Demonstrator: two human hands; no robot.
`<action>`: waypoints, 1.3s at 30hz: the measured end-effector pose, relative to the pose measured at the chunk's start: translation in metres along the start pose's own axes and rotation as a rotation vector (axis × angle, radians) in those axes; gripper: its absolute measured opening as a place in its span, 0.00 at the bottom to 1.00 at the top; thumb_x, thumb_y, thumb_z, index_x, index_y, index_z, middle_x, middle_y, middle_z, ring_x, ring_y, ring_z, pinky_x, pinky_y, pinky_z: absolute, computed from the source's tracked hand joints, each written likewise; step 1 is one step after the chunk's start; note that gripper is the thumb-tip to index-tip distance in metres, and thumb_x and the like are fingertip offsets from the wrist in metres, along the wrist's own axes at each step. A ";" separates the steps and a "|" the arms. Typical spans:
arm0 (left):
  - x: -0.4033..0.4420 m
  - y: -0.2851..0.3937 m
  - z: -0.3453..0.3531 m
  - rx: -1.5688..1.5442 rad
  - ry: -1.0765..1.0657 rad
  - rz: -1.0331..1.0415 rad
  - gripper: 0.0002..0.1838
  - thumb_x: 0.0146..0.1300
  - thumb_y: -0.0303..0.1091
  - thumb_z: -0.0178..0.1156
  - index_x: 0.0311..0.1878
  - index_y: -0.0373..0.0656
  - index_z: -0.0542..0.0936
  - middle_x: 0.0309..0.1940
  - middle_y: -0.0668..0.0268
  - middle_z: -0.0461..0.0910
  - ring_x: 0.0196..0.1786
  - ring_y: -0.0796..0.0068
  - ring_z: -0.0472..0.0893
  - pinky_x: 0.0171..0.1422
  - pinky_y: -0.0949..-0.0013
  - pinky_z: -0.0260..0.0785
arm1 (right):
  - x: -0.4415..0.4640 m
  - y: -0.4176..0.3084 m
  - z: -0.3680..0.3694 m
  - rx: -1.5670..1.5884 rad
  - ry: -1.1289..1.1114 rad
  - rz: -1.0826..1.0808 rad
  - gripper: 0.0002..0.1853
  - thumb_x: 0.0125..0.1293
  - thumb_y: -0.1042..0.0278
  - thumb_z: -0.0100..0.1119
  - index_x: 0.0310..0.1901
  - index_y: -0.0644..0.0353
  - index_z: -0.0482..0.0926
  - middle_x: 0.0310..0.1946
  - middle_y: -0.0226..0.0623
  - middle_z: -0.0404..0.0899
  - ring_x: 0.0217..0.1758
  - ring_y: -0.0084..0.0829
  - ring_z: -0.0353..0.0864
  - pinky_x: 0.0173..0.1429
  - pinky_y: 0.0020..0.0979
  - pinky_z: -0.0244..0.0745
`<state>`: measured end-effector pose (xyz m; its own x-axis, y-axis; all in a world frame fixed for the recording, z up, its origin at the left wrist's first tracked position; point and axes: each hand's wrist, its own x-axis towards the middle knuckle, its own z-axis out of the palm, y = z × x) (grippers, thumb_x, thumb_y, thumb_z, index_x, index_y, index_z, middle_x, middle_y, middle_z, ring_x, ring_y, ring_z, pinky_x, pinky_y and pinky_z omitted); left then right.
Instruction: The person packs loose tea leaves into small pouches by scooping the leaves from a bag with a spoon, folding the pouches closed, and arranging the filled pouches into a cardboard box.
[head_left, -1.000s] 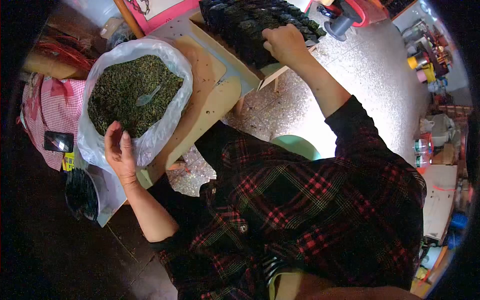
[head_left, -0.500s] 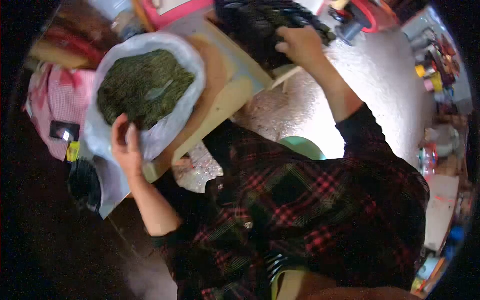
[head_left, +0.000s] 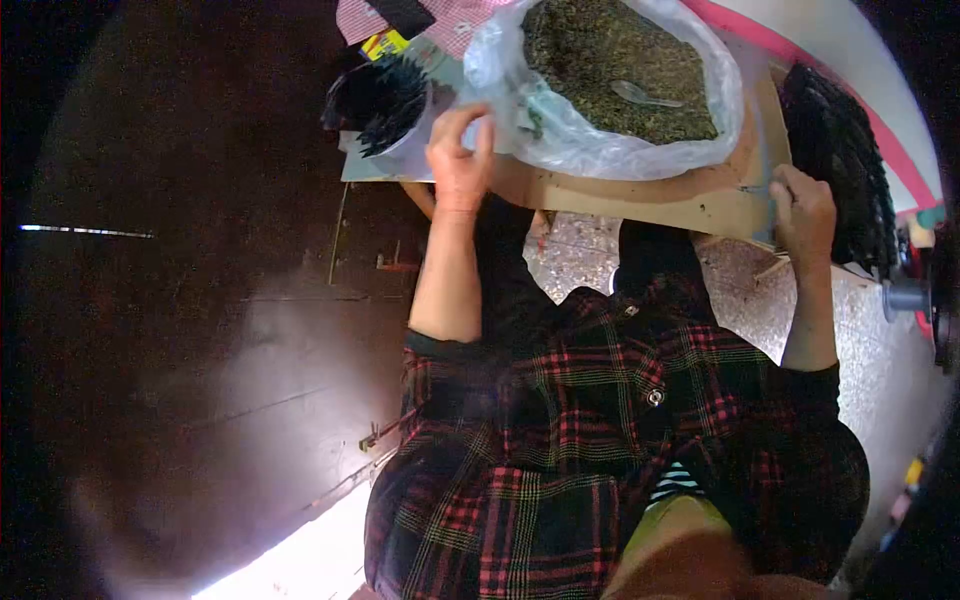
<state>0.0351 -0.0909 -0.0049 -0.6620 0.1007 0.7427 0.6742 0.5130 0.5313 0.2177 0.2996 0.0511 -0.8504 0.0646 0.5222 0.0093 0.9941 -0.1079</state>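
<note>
both our hands have moved since the earlier frame: our left hand (head_left: 460, 155) has gone from the bag's near rim to between bag and tub, and our right hand (head_left: 805, 210) from over the black stack to its near left edge, beside the table corner. our view has swung too, cutting off the table's far side.

largest is the table (head_left: 640, 200), its near edge towards us. on it sits the plastic bag (head_left: 570, 150), open, holding dry green flakes (head_left: 600, 50); its far rim is cropped. the black stack (head_left: 835, 160) stands at the right. the tub (head_left: 410, 150), at the left, holds black pieces (head_left: 390, 95); the checked cloth (head_left: 460, 25) is cropped above it.

our left thumb and forefinger curve towards each other, blurred; we cannot tell whether they meet. our right fingers are curled, but we cannot tell whether they grip anything. smallest, the clear spoon (head_left: 645, 96) lies on the flakes.
</note>
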 end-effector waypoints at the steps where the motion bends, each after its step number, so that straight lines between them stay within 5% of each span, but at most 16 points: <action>1: 0.000 -0.009 -0.016 0.053 0.046 -0.054 0.07 0.58 0.25 0.63 0.40 0.38 0.82 0.36 0.66 0.81 0.39 0.77 0.78 0.48 0.73 0.71 | 0.002 -0.005 0.005 0.024 0.005 -0.051 0.09 0.56 0.71 0.59 0.39 0.62 0.80 0.34 0.46 0.80 0.36 0.47 0.76 0.44 0.39 0.70; 3: 0.004 -0.027 -0.049 0.143 0.139 -0.182 0.06 0.59 0.25 0.62 0.40 0.38 0.83 0.36 0.65 0.81 0.39 0.77 0.78 0.47 0.73 0.71 | 0.008 -0.019 0.007 0.100 -0.085 -0.011 0.08 0.55 0.72 0.60 0.36 0.63 0.79 0.33 0.47 0.79 0.36 0.48 0.76 0.44 0.39 0.70; 4: 0.011 -0.036 -0.061 0.086 0.244 -0.211 0.06 0.56 0.25 0.62 0.38 0.41 0.82 0.34 0.61 0.81 0.36 0.65 0.80 0.45 0.67 0.73 | 0.008 -0.023 0.010 0.158 -0.093 -0.033 0.07 0.55 0.72 0.59 0.35 0.63 0.78 0.33 0.47 0.79 0.36 0.48 0.76 0.44 0.39 0.70; 5: 0.015 -0.040 -0.074 0.148 0.289 -0.193 0.06 0.57 0.25 0.62 0.39 0.41 0.83 0.34 0.60 0.81 0.34 0.64 0.79 0.43 0.66 0.73 | 0.005 -0.024 0.012 0.218 -0.100 -0.051 0.06 0.55 0.73 0.59 0.34 0.63 0.78 0.32 0.47 0.78 0.36 0.49 0.76 0.43 0.40 0.70; 8: 0.033 -0.072 -0.103 0.342 0.263 -0.137 0.07 0.59 0.29 0.60 0.40 0.40 0.83 0.34 0.59 0.81 0.37 0.60 0.81 0.42 0.64 0.73 | -0.001 -0.025 0.018 0.241 -0.119 -0.071 0.05 0.55 0.73 0.59 0.33 0.63 0.78 0.30 0.47 0.78 0.36 0.48 0.76 0.42 0.41 0.70; 11: 0.054 -0.064 -0.114 0.522 0.011 -0.214 0.08 0.59 0.34 0.61 0.36 0.41 0.85 0.34 0.54 0.82 0.40 0.55 0.81 0.44 0.59 0.73 | -0.011 -0.017 0.020 0.165 -0.109 -0.103 0.05 0.55 0.73 0.59 0.34 0.63 0.79 0.30 0.47 0.79 0.35 0.48 0.77 0.42 0.41 0.70; 17: 0.058 -0.079 -0.114 0.848 -0.358 -0.219 0.11 0.61 0.40 0.59 0.38 0.45 0.85 0.33 0.54 0.83 0.39 0.53 0.82 0.43 0.55 0.73 | -0.033 -0.014 0.014 0.182 -0.056 -0.058 0.05 0.55 0.73 0.59 0.34 0.63 0.80 0.31 0.45 0.80 0.36 0.47 0.78 0.43 0.41 0.71; 23: 0.065 -0.051 -0.111 0.623 -0.320 -0.375 0.12 0.61 0.40 0.58 0.38 0.44 0.85 0.34 0.53 0.82 0.40 0.51 0.81 0.44 0.56 0.73 | -0.032 -0.009 0.014 0.215 -0.048 -0.080 0.05 0.55 0.74 0.59 0.34 0.63 0.79 0.32 0.46 0.80 0.37 0.47 0.79 0.44 0.39 0.72; 32: 0.063 -0.057 -0.111 0.918 -0.454 -0.242 0.10 0.59 0.35 0.56 0.39 0.48 0.85 0.39 0.57 0.83 0.45 0.54 0.81 0.47 0.56 0.74 | -0.035 -0.005 0.023 0.236 -0.143 -0.084 0.08 0.53 0.74 0.60 0.36 0.64 0.79 0.34 0.48 0.80 0.38 0.48 0.79 0.44 0.40 0.72; 39: 0.065 -0.068 -0.116 0.858 -0.320 -0.349 0.10 0.58 0.37 0.56 0.40 0.51 0.85 0.38 0.56 0.83 0.43 0.54 0.82 0.47 0.57 0.74 | -0.037 -0.004 0.022 0.250 -0.126 -0.086 0.08 0.53 0.74 0.60 0.36 0.63 0.79 0.34 0.47 0.80 0.39 0.48 0.79 0.45 0.40 0.72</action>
<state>-0.0155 -0.2182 0.0548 -0.9220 -0.0130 0.3870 0.0402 0.9908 0.1291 0.2374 0.2911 0.0140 -0.9013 -0.0461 0.4307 -0.1826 0.9421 -0.2813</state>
